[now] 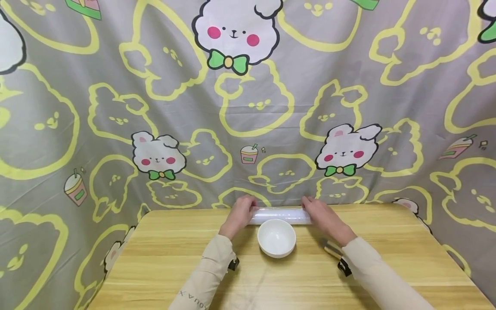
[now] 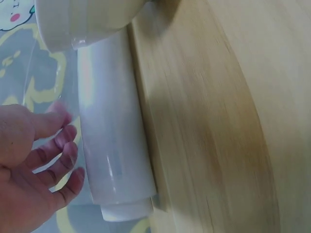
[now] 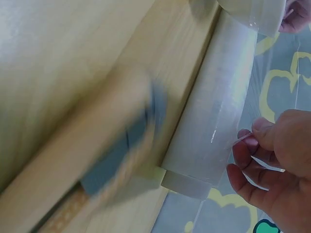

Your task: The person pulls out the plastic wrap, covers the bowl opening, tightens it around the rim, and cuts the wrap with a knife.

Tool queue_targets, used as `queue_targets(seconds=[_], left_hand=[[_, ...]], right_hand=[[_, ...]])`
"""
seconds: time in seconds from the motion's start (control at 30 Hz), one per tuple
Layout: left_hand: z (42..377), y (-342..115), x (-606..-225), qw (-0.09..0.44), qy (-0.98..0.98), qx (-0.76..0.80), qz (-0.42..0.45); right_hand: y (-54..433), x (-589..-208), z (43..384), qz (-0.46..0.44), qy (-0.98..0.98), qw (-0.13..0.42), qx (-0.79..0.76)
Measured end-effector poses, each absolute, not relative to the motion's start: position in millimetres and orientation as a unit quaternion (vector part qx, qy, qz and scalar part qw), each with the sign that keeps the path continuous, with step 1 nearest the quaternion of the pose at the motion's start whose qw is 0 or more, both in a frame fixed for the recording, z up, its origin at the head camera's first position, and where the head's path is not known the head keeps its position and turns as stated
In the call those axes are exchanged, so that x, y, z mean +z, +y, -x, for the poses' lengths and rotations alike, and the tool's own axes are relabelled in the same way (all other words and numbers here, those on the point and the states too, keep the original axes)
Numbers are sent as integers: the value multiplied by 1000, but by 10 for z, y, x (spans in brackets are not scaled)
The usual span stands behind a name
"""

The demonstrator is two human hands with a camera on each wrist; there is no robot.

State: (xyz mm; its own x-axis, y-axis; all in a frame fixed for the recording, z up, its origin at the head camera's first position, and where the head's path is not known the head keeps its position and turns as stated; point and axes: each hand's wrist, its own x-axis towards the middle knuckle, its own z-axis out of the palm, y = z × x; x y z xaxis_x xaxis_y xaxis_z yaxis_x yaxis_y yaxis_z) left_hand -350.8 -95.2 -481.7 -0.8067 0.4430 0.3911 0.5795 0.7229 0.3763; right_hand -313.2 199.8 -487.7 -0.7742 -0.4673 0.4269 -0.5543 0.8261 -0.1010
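Observation:
A roll of clear plastic wrap (image 1: 280, 216) lies crosswise at the far edge of the table, behind a white bowl (image 1: 277, 239). My left hand (image 1: 242, 212) is at the roll's left end, thumb and forefinger together at the loose film; in the left wrist view the thumb tip is blurred. At the other end, my right hand (image 1: 322, 215) pinches the film's edge between thumb and forefinger, plainest in the right wrist view. Beyond the roll (image 3: 214, 102), a thin see-through sheet spans between the hands. The bowl (image 2: 87, 22) stands upright, close in front of the roll.
A wood-coloured and dark grey tool (image 1: 331, 249), blurred in the right wrist view, lies on the table under my right forearm. The wooden table (image 1: 174, 258) ends just behind the roll, where a grey patterned curtain (image 1: 271, 120) hangs.

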Motion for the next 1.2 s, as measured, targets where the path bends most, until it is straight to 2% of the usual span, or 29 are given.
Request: queue_targets(seconds=[0.37,0.67,1.03,1.2], left_hand=[[3538,-988,-4812,153,-915,-273,254],[3541,-988,-4840,157,-912,-289,246],[3507,-984,-4865,153,-911,-301,235],[3511,-988,-4845,149,-911,-306,233]], right_hand=[[2078,-4850,3041,-293,-925,189,152],[2190,-4924,2983,-300,-915,242,116],[2206,-4898,2967,-265,-938,191,115],[2238,-4852,3011,-265,-934,201,129]])
